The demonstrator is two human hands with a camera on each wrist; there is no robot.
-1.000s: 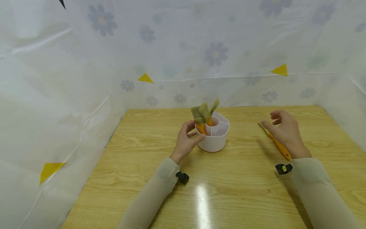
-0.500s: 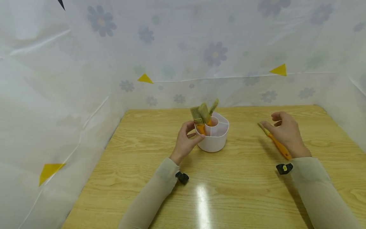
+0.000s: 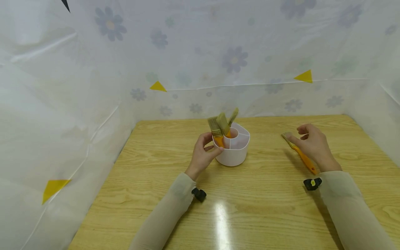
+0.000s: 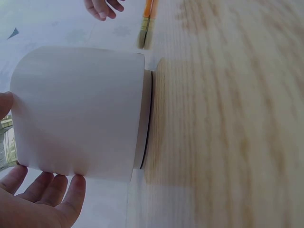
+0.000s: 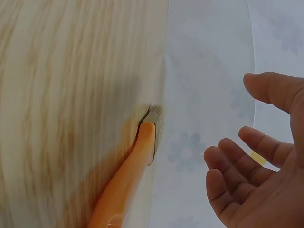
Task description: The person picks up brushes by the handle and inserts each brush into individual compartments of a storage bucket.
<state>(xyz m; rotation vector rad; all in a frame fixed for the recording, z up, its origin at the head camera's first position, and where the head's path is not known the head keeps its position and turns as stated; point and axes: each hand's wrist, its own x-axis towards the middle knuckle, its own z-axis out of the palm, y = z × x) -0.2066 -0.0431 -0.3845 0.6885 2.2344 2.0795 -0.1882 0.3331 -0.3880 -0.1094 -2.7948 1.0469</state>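
A white compartmented round holder (image 3: 232,158) stands upright on the wooden table, with several orange-handled paintbrushes (image 3: 215,130) in it, bristles up. My left hand (image 3: 204,154) grips the holder's left side, thumb at the rim. In the left wrist view its fingers (image 4: 73,199) press the white wall. Another paintbrush (image 3: 303,158) lies on the table to the right, bristles pointing away from me. Above it hovers my right hand (image 3: 312,146), fingers loosely bent and holding nothing. The right wrist view has this hand apart from the brush's orange handle (image 5: 126,185).
The wooden table (image 3: 175,215) is bounded by a floral white plastic sheet (image 3: 193,55) at the back and both sides. Yellow tape pieces (image 3: 158,86) stick to the sheet.
My right hand has shifted very slightly down over the loose paintbrush. The left hand and the holder stay where they were.
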